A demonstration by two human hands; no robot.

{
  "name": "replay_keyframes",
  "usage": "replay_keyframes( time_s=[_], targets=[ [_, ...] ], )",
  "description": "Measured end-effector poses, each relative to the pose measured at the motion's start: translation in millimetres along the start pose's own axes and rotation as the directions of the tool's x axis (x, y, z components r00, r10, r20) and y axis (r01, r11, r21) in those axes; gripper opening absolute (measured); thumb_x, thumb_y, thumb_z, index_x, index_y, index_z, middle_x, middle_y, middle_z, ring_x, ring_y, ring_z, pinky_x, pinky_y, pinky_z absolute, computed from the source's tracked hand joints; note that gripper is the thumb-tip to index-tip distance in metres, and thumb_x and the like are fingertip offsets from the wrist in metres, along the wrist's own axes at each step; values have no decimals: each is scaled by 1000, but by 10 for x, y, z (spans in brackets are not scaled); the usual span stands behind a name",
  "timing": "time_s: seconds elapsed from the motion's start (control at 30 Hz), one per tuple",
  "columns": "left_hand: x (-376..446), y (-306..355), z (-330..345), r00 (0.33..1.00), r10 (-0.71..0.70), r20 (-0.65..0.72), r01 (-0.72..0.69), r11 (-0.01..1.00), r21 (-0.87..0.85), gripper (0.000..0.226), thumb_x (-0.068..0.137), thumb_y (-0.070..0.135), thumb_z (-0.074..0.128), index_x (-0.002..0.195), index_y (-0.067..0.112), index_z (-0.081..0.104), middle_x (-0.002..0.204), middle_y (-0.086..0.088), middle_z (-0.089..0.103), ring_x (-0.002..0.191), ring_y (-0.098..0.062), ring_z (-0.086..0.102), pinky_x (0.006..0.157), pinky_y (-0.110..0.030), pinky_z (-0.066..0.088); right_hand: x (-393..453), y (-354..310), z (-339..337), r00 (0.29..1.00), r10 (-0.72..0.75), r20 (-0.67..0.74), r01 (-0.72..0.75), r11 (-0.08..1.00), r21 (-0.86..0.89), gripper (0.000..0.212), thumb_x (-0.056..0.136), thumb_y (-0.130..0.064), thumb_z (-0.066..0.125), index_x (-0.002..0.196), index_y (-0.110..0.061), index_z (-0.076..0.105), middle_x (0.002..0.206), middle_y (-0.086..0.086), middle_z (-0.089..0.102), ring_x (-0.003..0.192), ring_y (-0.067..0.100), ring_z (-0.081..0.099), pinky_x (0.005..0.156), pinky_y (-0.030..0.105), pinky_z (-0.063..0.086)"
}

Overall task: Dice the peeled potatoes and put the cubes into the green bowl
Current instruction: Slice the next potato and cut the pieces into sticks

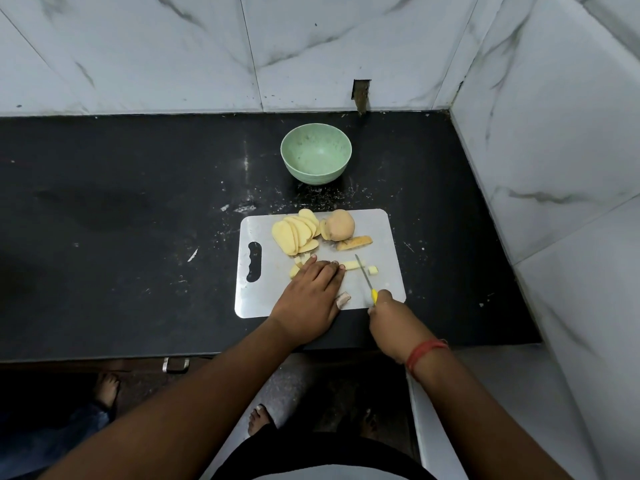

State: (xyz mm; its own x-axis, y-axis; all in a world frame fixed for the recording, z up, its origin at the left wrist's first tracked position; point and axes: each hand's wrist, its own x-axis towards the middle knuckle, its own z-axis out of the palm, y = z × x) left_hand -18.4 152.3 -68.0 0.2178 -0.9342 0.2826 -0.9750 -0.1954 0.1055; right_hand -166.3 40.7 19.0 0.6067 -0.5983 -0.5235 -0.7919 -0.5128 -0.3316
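On the metal cutting board (384,237) lie a fan of potato slices (294,233), a potato chunk (341,225) and an end slice (354,243). My left hand (311,292) presses flat on potato strips, and one strip (351,265) sticks out past its fingertips. My right hand (384,310) grips a yellow-handled knife (364,277) whose blade lies across that strip. One cut cube (372,270) sits just right of the blade. The green bowl (316,153) stands behind the board and looks empty.
The board sits on a black counter (138,220) with marble walls behind and on the right (554,133). Bare feet (259,419) and a drawer handle (175,364) show below the counter's front edge.
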Motion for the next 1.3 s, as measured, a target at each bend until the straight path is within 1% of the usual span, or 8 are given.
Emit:
replay_keyframes(
  time_s=[0.27, 0.4, 0.53, 0.73, 0.83, 1.07, 1.2, 1.3],
  targets=[
    [-1, 16, -15, 1000, -4, 7, 4, 1000, 23, 56, 107, 42, 40, 145, 3, 53, 136, -12, 57, 128, -30, 48, 123, -48, 29, -101, 65, 143, 996, 77, 54, -75, 997, -31, 23, 98, -9, 43, 121, -4, 39, 76, -1, 44, 62, 9, 44, 53, 23, 31],
    [-10, 16, -11, 1000, -9, 12, 9, 1000, 20, 57, 107, 43, 39, 145, 3, 53, 136, -12, 56, 128, -30, 49, 122, -49, 29, -132, 7, 75, 1000, -20, -3, 20, 1000, 8, 13, 100, -12, 41, 112, -5, 41, 77, -1, 45, 60, 6, 41, 51, 25, 29],
    [-4, 9, -7, 1000, -6, 13, 6, 1000, 16, 57, 107, 43, 40, 144, 3, 54, 136, -12, 56, 127, -31, 50, 121, -49, 30, 7, -124, 119, 1000, -4, 7, 4, 999, -51, 13, 98, -9, 40, 110, -5, 39, 67, 0, 41, 55, 12, 39, 45, 25, 21],
    [-10, 25, -24, 1000, -8, 2, 8, 1000, 26, 57, 107, 43, 40, 144, 3, 54, 135, -11, 58, 129, -29, 48, 122, -48, 30, -138, -16, 200, 998, 37, 42, -33, 994, -100, 21, 99, -10, 42, 119, -5, 38, 74, 0, 44, 57, 9, 40, 46, 23, 24],
    [-33, 17, -2, 999, -24, -23, 24, 1000, -16, 56, 107, 42, 40, 143, 2, 55, 137, -13, 58, 131, -30, 49, 123, -47, 29, -198, -16, 149, 1000, -6, 19, 7, 1000, -26, 16, 100, -12, 43, 114, -6, 40, 92, 5, 57, 63, 10, 45, 54, 24, 32],
    [-65, 13, 24, 999, -37, -19, 36, 998, -57, 54, 107, 39, 41, 137, -1, 60, 139, -17, 58, 131, -33, 52, 121, -46, 31, -3, -209, 148, 999, 11, 45, -9, 999, -46, 22, 97, -8, 41, 118, -1, 40, 80, 8, 51, 61, 17, 45, 48, 26, 26],
    [-64, 10, 32, 999, -44, -3, 44, 996, -72, 53, 107, 39, 42, 138, 0, 60, 138, -16, 58, 131, -32, 52, 121, -47, 31, -111, -94, 200, 994, 19, 104, -19, 1000, -3, 25, 100, -12, 38, 123, -2, 40, 96, 10, 55, 86, 27, 59, 66, 25, 41],
    [-67, 14, 11, 999, -44, -18, 43, 996, -75, 53, 107, 39, 42, 140, 1, 58, 138, -15, 58, 131, -32, 51, 122, -46, 31, -216, -32, 225, 999, -15, 37, 16, 999, -31, 20, 101, -13, 41, 119, -5, 42, 77, -4, 47, 66, 9, 52, 49, 19, 30]
  ],
)
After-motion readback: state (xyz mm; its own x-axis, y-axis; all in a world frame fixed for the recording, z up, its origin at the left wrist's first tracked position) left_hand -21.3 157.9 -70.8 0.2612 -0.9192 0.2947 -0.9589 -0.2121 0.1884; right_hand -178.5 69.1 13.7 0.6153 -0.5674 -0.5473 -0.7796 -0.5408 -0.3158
